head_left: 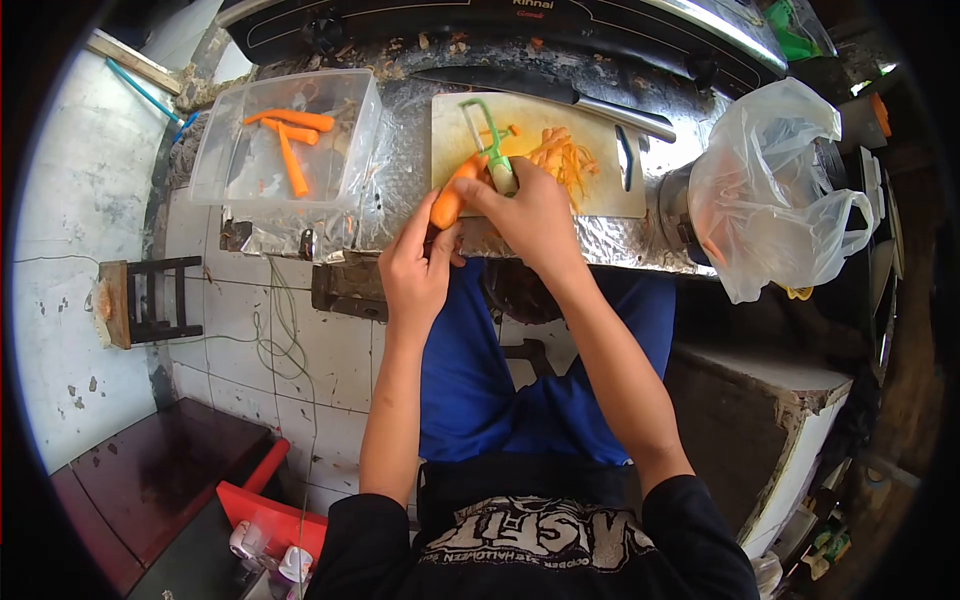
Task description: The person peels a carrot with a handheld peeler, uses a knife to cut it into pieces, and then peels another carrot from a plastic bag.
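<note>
My left hand (415, 262) is closed around the lower part of an orange carrot (449, 204), which slants over the near left edge of the white cutting board (620, 202). In my right hand (530, 218) is a green peeler (491, 140), its blade end pointing away from me above the carrot's upper part. My right thumb reaches onto the carrot. A pile of orange peels (565, 165) lies on the board just right of the peeler. Whether the blade touches the carrot is hidden by my fingers.
A clear plastic box (215, 165) with several carrots (291, 165) stands at the left. A large knife (625, 117) lies across the board's far edge. To the right, a plastic bag (775, 190) covers a pot. The stove (430, 22) is behind.
</note>
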Motion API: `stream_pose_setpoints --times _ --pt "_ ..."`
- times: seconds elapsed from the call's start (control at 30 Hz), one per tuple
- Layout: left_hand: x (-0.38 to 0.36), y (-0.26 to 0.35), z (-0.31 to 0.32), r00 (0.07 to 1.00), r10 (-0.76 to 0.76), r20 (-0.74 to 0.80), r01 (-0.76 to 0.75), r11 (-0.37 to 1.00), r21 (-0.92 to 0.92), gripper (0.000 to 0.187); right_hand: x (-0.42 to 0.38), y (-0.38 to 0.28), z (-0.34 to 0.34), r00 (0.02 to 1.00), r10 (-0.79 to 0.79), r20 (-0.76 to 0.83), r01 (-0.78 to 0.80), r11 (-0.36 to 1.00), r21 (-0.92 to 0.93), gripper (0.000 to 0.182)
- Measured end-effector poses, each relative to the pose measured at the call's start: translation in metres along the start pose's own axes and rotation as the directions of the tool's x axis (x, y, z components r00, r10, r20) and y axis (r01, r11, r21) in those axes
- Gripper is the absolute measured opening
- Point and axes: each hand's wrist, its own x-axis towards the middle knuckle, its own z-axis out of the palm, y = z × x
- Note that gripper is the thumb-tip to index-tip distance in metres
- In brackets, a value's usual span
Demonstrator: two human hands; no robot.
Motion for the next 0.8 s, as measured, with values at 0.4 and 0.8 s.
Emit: stream_pose_setpoints --times 0.4,0.8 --pt "0.002 0.003 0.002 0.998 -0.064 -0.029 0.063 0.997 -0.037 0.035 0.007 0.022 -0.03 0.963 -0.111 -0.245 0.064 0.979 -0.194 0.037" --pt "0.012 0.011 -0.004 0.999 -0.005 0.047 -0.001 0.992 0.128 0.018 -0.01 0.014 -0.024 0.907 -0.284 0.312 0.369 0.892 -0.26 0.049"
